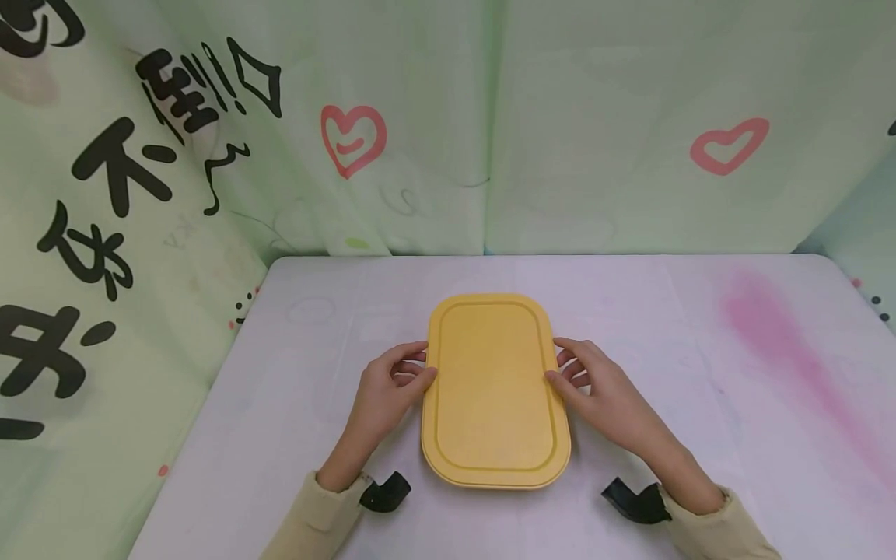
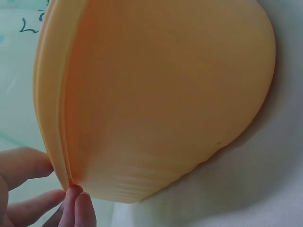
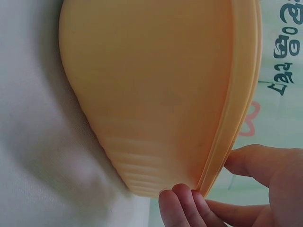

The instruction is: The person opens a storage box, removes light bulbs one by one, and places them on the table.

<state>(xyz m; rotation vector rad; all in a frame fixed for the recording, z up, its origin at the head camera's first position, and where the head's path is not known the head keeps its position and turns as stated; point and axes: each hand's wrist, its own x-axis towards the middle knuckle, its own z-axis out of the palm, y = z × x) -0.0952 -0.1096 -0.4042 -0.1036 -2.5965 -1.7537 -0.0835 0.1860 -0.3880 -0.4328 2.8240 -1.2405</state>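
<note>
A yellow lidded box (image 1: 495, 389) with rounded corners sits upright on the table, its long sides running away from me and its lid on. My left hand (image 1: 383, 393) grips the lid's rim on the left side, thumb at the top edge and fingers tucked below. On the opposite side my right hand (image 1: 607, 400) pinches the rim in the same way. Both wrist views show the smooth side wall of the box (image 2: 170, 90), ribbed toward its far end, with fingertips (image 3: 182, 201) right under the lid's edge. The inside of the box is hidden.
The table (image 1: 336, 311) has a pale cloth with a pink smear at the right. Green curtains (image 1: 595, 155) with hearts and black writing hang behind and on the left. A black band piece (image 1: 386, 493) projects from the left cuff, another (image 1: 635, 502) from the right.
</note>
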